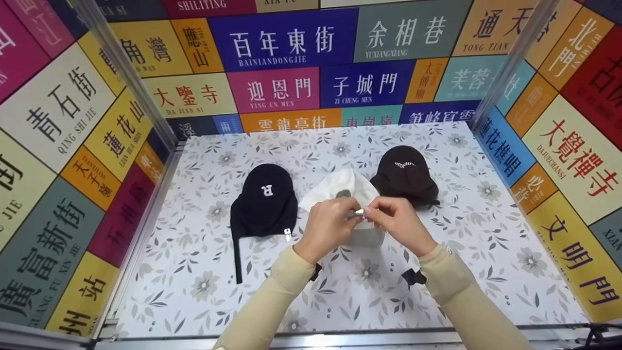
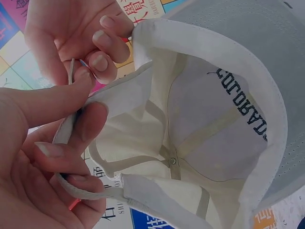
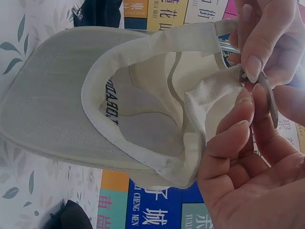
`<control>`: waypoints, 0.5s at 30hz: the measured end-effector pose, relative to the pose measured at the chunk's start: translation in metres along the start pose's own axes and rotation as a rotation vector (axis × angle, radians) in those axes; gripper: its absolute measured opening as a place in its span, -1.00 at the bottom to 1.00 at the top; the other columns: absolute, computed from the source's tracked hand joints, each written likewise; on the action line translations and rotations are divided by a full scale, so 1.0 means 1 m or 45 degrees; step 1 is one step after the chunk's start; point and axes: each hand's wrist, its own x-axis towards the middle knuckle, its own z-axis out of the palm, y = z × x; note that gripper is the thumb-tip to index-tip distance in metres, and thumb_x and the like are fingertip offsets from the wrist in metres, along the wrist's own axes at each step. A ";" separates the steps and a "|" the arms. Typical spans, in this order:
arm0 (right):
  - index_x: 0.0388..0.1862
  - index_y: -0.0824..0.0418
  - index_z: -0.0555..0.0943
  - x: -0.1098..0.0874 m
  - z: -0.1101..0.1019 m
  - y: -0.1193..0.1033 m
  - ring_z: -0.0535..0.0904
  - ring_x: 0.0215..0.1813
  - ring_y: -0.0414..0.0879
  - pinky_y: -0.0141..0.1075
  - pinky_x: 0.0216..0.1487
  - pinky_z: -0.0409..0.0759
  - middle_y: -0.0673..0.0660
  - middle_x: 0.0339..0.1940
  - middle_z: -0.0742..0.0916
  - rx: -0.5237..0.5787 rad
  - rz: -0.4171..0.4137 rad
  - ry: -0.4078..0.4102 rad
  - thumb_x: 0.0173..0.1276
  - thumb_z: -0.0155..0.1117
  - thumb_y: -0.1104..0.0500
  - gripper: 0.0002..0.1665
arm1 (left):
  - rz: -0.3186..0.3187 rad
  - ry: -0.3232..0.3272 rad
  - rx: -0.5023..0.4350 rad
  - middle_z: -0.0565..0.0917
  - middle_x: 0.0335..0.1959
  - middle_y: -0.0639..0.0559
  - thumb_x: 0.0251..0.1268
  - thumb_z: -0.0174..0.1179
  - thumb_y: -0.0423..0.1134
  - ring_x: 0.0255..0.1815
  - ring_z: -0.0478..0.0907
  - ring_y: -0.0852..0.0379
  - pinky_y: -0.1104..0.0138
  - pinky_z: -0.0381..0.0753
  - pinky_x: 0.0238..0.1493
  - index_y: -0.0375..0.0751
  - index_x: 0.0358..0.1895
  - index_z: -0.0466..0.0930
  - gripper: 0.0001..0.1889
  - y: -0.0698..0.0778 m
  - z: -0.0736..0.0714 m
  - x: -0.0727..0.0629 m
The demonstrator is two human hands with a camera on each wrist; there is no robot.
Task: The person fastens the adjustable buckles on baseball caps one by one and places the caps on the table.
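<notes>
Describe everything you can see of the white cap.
The white cap looks like sewn fabric, with a greyish brim, taped inner seams, a small stud at the crown and dark lettering inside. It is between a black cap and a dark brown cap, tipped brim-down, opening toward the wrist cameras. The left hand and right hand pinch its strap.

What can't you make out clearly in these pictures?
Head view: the lettering on the brown cap, too small to read.
Left wrist view: the end of the word inside the white cap, hidden by the rim.
Left wrist view: part of the strap, covered by the left hand.
Right wrist view: most of the black cap, cut off by the top edge.
</notes>
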 end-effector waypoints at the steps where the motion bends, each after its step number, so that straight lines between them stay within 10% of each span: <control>1: -0.40 0.38 0.66 0.002 0.000 -0.001 0.49 -0.51 0.15 -0.35 -0.50 0.46 0.27 -0.51 0.64 -0.020 0.005 0.002 0.43 0.30 0.27 -0.80 | -0.003 0.000 -0.001 0.70 -0.42 0.21 0.11 0.48 -0.24 -0.45 0.62 0.24 0.31 0.58 -0.41 -0.03 -0.35 0.72 -0.90 -0.001 0.001 0.002; 15: -0.46 0.23 0.69 0.041 -0.002 0.035 0.56 -0.50 0.14 -0.35 -0.49 0.40 0.16 -0.59 0.65 -0.232 -0.002 0.085 0.41 0.35 0.16 -0.76 | -0.067 -0.029 0.031 0.74 -0.38 0.19 0.09 0.48 -0.26 -0.45 0.64 0.17 0.27 0.57 -0.44 -0.04 -0.33 0.75 -0.90 -0.021 0.006 0.027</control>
